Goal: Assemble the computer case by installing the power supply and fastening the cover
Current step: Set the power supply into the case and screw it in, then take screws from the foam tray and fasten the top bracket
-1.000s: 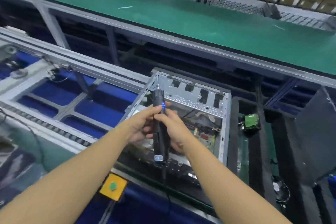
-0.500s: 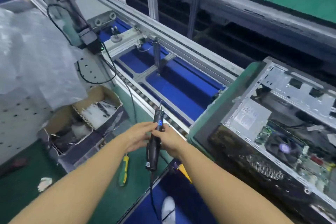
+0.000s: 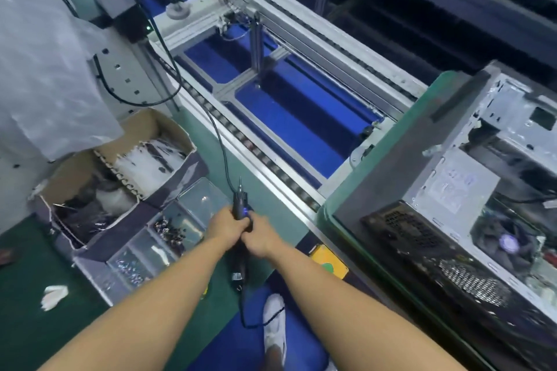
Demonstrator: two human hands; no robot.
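Both hands, left (image 3: 224, 227) and right (image 3: 259, 238), grip the screwdriver (image 3: 240, 205) lengthwise, bit pointing away

My left hand (image 3: 224, 224) and right hand (image 3: 259, 238) grip the black electric screwdriver (image 3: 240, 211), bit up, blue light lit. Well right of my fingers (image 3: 251, 226) lies the open computer case (image 3: 512, 117), silver power supply (image 3: 452, 187) inside.

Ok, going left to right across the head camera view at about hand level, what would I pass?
You'd pass the cardboard box, then the screwdriver, then the yellow button box, then the computer case.
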